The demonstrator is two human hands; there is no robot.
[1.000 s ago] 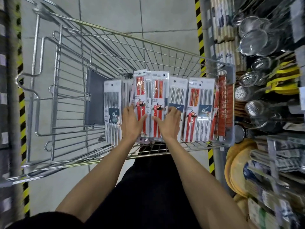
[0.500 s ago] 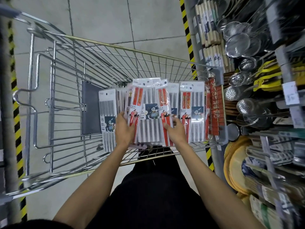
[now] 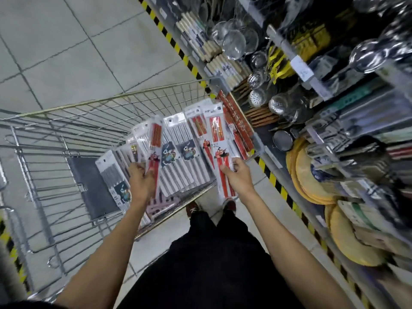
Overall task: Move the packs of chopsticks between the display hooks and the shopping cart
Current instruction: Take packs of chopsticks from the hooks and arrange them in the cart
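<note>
Several flat packs of chopsticks [image 3: 178, 157], red ones and silver ones, stand fanned against the near end of a wire shopping cart [image 3: 93, 112]. My left hand [image 3: 141, 182] grips a red pack [image 3: 155, 152] near the left of the fan. My right hand [image 3: 237, 175] grips another red pack [image 3: 219, 159] at the right and holds it raised above the cart's near rim. Silver packs [image 3: 112, 175] lean at the far left of the row. No display hook for chopsticks is clearly visible.
A shelf unit [image 3: 312, 90] runs along the right, hung with metal strainers [image 3: 234, 41], ladles and wooden utensil packs [image 3: 209, 47]. Round yellow boards [image 3: 307, 172] stand lower on it. Yellow-black tape edges the shelf base. Grey tiled floor lies beyond the cart.
The view has swung right toward the shelf. Both hands went from resting on the packs to gripping one each, and the right hand lifted its red pack up and rightward.
</note>
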